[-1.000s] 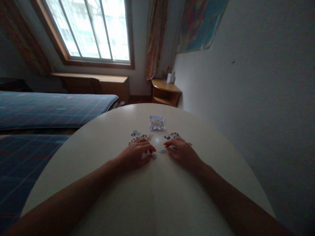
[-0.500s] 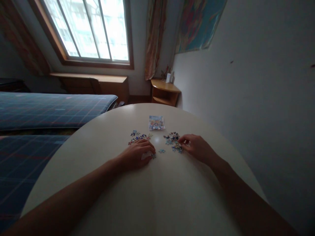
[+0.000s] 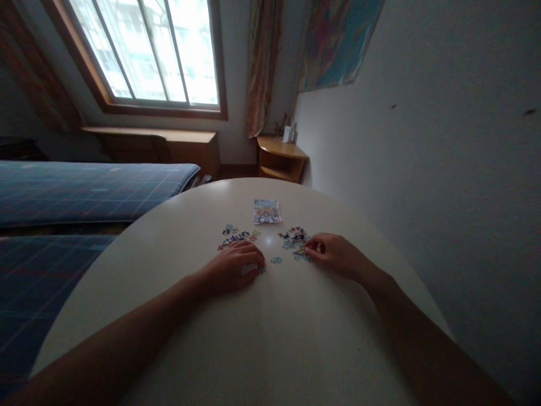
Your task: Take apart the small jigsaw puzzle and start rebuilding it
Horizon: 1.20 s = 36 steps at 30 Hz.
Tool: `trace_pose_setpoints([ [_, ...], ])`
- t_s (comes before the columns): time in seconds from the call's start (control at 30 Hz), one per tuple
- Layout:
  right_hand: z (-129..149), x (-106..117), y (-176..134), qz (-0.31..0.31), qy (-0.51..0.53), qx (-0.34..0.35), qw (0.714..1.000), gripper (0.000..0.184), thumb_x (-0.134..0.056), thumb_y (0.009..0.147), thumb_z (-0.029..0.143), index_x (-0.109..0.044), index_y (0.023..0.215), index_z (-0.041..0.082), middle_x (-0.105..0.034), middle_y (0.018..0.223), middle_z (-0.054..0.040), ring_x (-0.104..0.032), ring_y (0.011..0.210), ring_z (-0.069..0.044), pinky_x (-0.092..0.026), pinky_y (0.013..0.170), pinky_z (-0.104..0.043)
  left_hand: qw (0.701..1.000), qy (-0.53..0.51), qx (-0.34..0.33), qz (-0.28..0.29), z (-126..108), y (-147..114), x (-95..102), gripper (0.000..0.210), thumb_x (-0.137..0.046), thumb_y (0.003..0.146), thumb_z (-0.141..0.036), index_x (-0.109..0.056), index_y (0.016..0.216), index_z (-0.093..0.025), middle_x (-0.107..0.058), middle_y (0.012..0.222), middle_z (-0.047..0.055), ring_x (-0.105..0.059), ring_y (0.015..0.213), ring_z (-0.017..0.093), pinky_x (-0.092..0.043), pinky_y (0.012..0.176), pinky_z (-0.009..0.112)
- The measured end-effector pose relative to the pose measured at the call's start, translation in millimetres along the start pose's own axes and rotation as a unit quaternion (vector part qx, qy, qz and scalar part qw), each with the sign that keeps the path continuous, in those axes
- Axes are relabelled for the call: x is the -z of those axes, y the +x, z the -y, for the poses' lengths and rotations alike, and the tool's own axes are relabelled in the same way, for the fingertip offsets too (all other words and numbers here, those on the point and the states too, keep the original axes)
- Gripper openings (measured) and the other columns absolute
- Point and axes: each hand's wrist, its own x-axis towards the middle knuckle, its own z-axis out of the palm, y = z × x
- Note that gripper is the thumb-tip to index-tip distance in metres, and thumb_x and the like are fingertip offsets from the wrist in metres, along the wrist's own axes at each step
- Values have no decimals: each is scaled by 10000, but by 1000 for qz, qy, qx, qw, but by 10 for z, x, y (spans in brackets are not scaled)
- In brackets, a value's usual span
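Observation:
My left hand [image 3: 234, 264] rests on the table, its thumb and fingers closed on a small jigsaw puzzle piece [image 3: 262, 269] at the fingertips. Beyond its knuckles lies a scatter of puzzle pieces [image 3: 243, 235], partly hidden by the hand. My right hand [image 3: 333, 252] is at the right edge of another pile of puzzle pieces [image 3: 295, 234]. Its thumb and index finger are pinched on a piece there, mostly covered by the fingertips. Between the hands, a light blue puzzle piece [image 3: 276, 260] lies apart from both piles.
A small picture card [image 3: 266, 211] lies past the piles on the round white table [image 3: 270, 327]. To the left are plaid-covered mattresses [image 3: 84, 192]; a white wall [image 3: 443, 169] runs along the right. A wooden corner shelf [image 3: 282, 148] stands behind the table.
The right fingertips have closed together at the edge of the right pile, shifting slightly. My left hand stays in place on its piece. The whole view has shifted a little.

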Motion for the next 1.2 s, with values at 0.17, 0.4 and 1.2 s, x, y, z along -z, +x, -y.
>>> trace_pose_setpoints([
  [0.17,-11,48,2,-26,-23,-25,999,191,-576,873,291,-747,906,214,-728,812,-41,-620,678,-165,-412,616,-266,1000,-2,3,8,-20,8,14,165,-597,857,-172,-653,999,-233,-690,1073,36,-604,1034,198,-460,961,362],
  [0.4,22,102,-35,8,-35,-34,999,186,-603,793,233,-748,909,216,-736,878,-42,-631,706,-167,-431,633,-259,1000,-3,3,3,-26,1,12,167,-598,863,-185,-650,1013,-235,-691,1069,37,-605,1027,193,-462,959,362],
  [1.2,197,-27,-74,87,128,37,987,129,-609,770,211,-710,845,184,-646,691,4,-552,609,-128,-396,567,-226,1000,10,-4,4,-40,6,12,265,-592,867,-165,-631,1118,-240,-671,1209,46,-581,1151,208,-444,1028,402],
])
